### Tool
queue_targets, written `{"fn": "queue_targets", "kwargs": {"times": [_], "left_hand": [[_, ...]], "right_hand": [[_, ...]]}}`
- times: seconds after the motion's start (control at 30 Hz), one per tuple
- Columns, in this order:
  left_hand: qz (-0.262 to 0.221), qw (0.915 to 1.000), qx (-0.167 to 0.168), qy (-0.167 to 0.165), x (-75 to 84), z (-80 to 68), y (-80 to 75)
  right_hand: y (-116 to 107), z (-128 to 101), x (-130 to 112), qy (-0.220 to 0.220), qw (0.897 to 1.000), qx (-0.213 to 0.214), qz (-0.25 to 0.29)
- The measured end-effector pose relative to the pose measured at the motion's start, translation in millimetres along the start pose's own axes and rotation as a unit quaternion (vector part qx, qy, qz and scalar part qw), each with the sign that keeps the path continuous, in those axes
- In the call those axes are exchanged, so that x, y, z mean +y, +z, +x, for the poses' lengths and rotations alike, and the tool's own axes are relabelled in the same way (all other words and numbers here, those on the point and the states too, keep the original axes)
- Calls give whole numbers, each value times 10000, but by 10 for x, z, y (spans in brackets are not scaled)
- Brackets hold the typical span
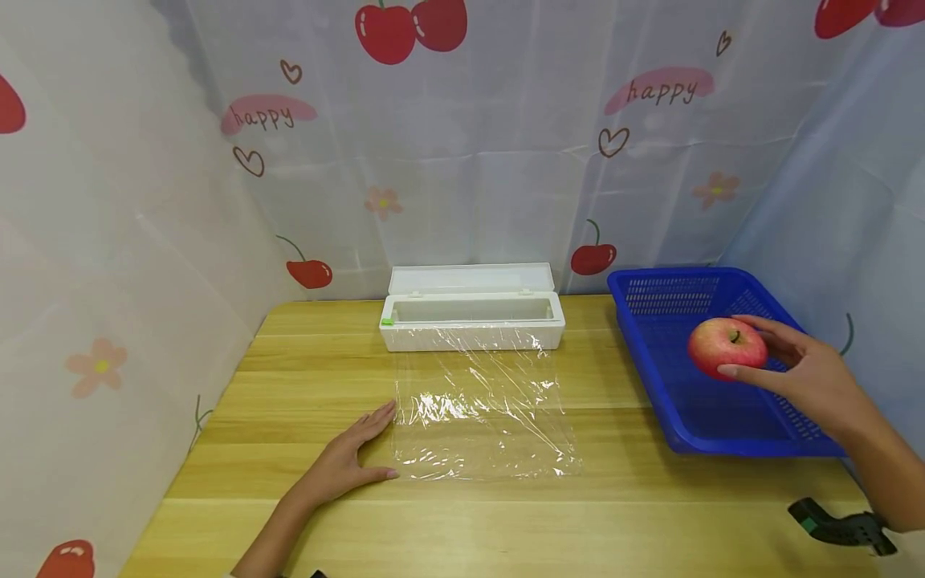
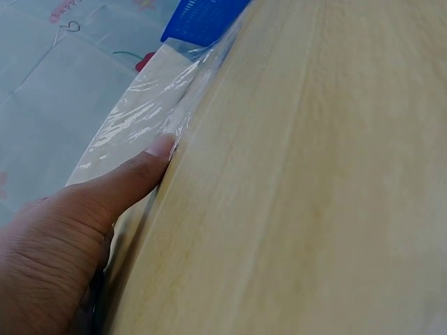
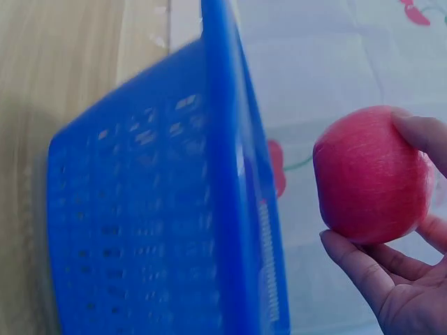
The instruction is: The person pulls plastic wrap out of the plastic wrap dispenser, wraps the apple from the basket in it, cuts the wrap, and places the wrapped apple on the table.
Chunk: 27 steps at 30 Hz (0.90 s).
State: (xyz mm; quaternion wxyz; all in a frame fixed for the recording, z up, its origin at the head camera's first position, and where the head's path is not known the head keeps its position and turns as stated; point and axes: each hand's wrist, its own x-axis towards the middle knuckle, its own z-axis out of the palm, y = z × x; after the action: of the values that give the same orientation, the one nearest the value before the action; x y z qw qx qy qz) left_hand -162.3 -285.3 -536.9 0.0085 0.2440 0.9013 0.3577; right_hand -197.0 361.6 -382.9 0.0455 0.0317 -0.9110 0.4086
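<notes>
Right hand (image 1: 802, 371) is gripping a round red apple (image 1: 726, 347) above the blue plastic basket (image 1: 654, 365) at the counter's right edge. Left hand (image 1: 345, 461) is lying flat, fingers straight, touching the clear cling-film sheet (image 1: 480, 417) mid-counter.

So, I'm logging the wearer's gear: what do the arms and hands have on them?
Both hands are bare: no gloves or rings show on the left hand or right hand. Forearms are uncovered. A black strap with a green mark sits by the right forearm.
</notes>
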Motion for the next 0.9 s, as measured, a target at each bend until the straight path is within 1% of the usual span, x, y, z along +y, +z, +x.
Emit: {"fn": "queue_targets", "kwargs": {"times": [0.13,0.23,0.33,0.5,0.8,0.9], "left_hand": [[-20,10000,-14,-11,0,0,0],[-40,10000,-13,46,-7,13,-1],[-5,10000,-18,14,-12,14,0],[33,9999,-25,-103,-10,-13,3],[6,10000,8,-93,-22,-18,11],[1,10000,11,-25,-29,-10,17]], "right_hand": [[48,-54,-159,-46,9999,5,110],[86,-79,-275,-129,9996,-80,253],[128,-105,-367,-197,9990,-192,360],[228,-154,-458,-180,9980,-314,524],[421,-208,-633,-450,9934,-494,930],[485,-215,-694,-512,9922,-497,1018]]}}
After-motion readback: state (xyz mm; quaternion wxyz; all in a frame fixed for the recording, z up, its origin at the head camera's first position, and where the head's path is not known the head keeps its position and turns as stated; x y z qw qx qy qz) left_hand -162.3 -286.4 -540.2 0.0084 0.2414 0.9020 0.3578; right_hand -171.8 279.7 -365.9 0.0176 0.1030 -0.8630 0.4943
